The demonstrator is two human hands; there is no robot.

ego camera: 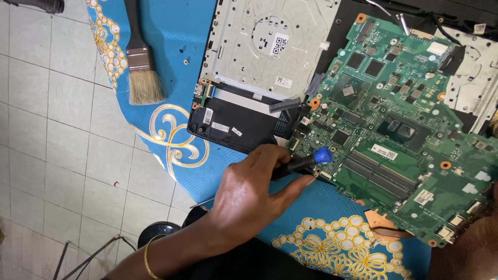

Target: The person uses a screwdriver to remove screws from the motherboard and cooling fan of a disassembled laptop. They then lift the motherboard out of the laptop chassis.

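Seen from the head camera, a person's left hand (249,194) is clamped around a black screwdriver with a blue cap (303,162), thumb stretched out beneath the shaft, at the near left corner of a green laptop motherboard (394,129). The tool's tip is hidden behind the fingers, so its contact with the board cannot be made out. A thin gold bangle (148,256) circles the wrist. The board lies tilted across the opened laptop chassis (259,46), whose silver metal plate and black lower section show to the left of it. All of it rests on a worktop (171,93) covered in blue cloth with gold floral patterns. A paintbrush (141,62) with pale bristles lies well apart from the hand, at the cloth's far left edge. Beyond the worktop is a pale tiled floor (57,135). Only a forearm shows at the lower right edge; whether the right hand is open or closed cannot be told.
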